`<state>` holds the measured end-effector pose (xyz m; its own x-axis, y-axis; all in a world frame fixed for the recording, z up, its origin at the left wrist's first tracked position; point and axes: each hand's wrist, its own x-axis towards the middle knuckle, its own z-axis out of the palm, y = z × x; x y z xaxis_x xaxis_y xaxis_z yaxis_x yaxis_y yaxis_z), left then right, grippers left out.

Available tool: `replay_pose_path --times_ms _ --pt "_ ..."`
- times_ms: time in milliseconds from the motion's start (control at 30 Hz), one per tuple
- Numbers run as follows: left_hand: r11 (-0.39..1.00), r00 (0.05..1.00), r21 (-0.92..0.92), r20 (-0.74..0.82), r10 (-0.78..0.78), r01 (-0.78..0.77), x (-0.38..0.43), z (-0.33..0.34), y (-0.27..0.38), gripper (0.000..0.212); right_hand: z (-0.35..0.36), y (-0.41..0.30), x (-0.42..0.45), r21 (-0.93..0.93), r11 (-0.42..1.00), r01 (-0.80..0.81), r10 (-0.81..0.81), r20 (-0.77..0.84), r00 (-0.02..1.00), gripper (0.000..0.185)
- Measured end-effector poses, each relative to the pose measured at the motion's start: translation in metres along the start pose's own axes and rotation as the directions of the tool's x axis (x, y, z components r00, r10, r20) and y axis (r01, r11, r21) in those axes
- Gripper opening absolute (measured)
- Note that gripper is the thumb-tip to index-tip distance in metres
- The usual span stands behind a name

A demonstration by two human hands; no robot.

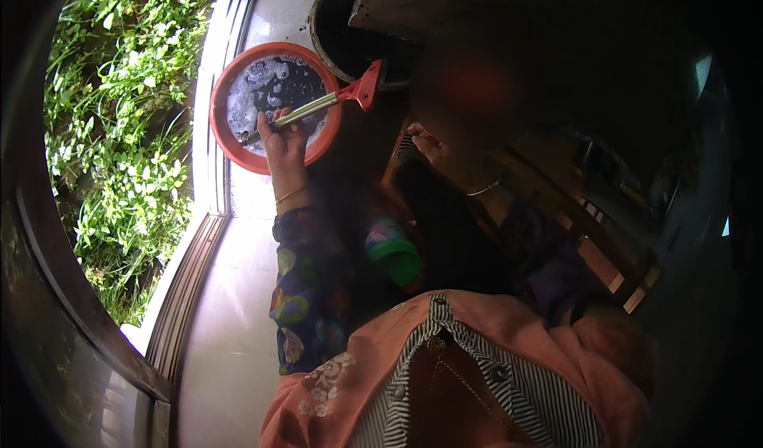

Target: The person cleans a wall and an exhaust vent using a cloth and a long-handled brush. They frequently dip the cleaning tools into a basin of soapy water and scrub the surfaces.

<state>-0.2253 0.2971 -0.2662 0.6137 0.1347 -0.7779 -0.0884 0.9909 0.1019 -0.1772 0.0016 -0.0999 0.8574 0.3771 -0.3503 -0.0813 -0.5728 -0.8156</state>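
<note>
My left hand (pixel 286 144) is over the near side of a red plastic basin (pixel 217 102) of soapy water (pixel 286 84). In its fingers lies the metal handle of a red-headed tool (pixel 307 109), whose kind I cannot tell for certain. The red head (pixel 365 87) reaches past the basin's right rim, beside a large dark round vessel (pixel 316 36). My right hand (pixel 426 144) is in shadow to the right, low beside a dark, partly striped cloth or garment (pixel 408 147). Whether its fingers grip anything is unclear.
A pale tiled ledge (pixel 238 281) runs along the left, next to a window frame (pixel 211 90) with green plants (pixel 131 90) outside. A green plastic container (pixel 396 260) is near my left forearm. Wooden furniture (pixel 596 233) stands in shadow at right.
</note>
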Motion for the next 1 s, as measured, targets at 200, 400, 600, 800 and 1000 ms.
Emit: replay_pose_path --times_ms 200,400,600,800,1000 --pt "0.982 0.988 0.105 0.025 0.153 -0.155 -0.049 0.038 0.013 0.028 -0.009 -0.034 -0.009 -0.063 0.985 0.158 -0.155 0.053 0.986 0.013" --pt "0.887 0.903 0.249 0.295 0.314 -0.389 -0.097 0.033 0.039 0.015 0.001 -0.081 -0.014 0.006 0.863 0.505 -0.501 0.129 0.856 0.015" --pt "0.685 0.843 0.491 0.288 0.454 -0.537 -0.131 0.045 0.055 0.016 0.012 -0.095 -0.012 0.064 0.817 0.573 -0.574 0.006 0.819 0.022" --pt "0.466 0.862 0.727 0.398 0.314 -0.505 -0.203 0.139 0.014 0.040 -0.001 -0.093 -0.010 -0.127 0.716 0.687 -0.693 -0.010 0.720 0.032" --pt "0.060 0.765 0.775 0.603 0.224 -0.629 -0.230 0.184 -0.040 0.008 -0.036 -0.098 -0.013 -0.226 0.815 0.534 -0.545 0.016 0.839 0.042"
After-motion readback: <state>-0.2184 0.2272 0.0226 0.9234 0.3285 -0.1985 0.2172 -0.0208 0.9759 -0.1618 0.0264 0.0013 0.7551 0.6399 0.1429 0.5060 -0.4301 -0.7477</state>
